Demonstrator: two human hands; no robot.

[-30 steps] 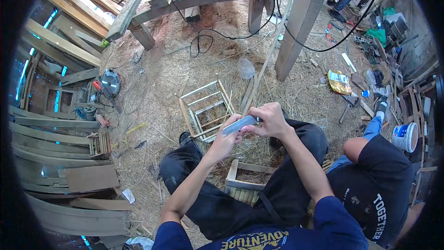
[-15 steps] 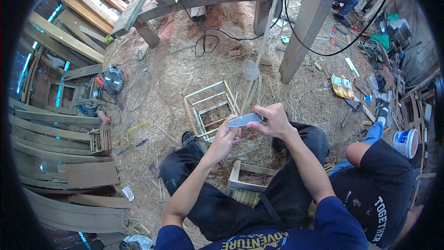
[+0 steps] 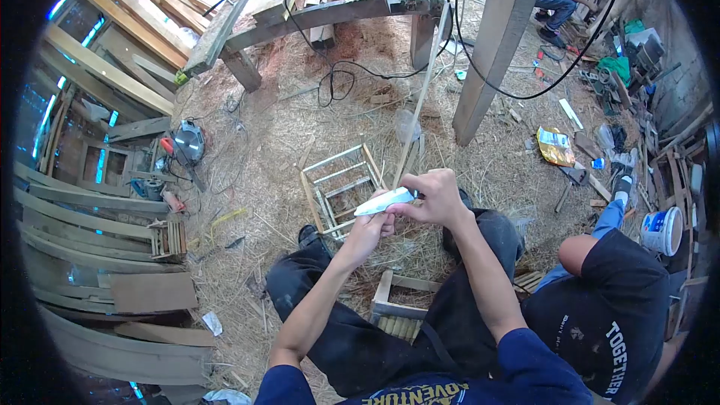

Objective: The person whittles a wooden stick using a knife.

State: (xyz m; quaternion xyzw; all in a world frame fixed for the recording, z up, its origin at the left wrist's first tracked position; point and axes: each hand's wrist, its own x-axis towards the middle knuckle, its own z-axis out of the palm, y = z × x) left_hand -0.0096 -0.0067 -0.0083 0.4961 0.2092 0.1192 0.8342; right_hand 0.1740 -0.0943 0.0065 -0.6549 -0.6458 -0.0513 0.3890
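Note:
My right hand (image 3: 433, 199) is closed around the handle of a knife (image 3: 382, 201), whose broad, bright blade points left. The blade lies across the fingers of my left hand (image 3: 364, 236). Those fingers are closed on the lower end of a long, thin wooden strip (image 3: 422, 101), which slants up and away to the right. Where blade and strip meet is partly hidden by my fingers. Just beyond my hands a small wooden frame (image 3: 315, 199) lies on the straw-covered ground. A second slatted wooden piece (image 3: 390, 307) sits between my legs.
A co-worker in a black shirt (image 3: 592, 315) sits close on my right. A wooden post (image 3: 499, 52) and a workbench (image 3: 322, 21) stand ahead, with a black cable (image 3: 375, 73) trailing below. A circular saw (image 3: 187, 141) and stacked boards (image 3: 90, 210) are at left, a white bucket (image 3: 661, 231) at right.
The knife blade has tilted and now catches the light, and my right hand has shifted slightly left. My left hand still grips the strip. The whole view has shifted a little.

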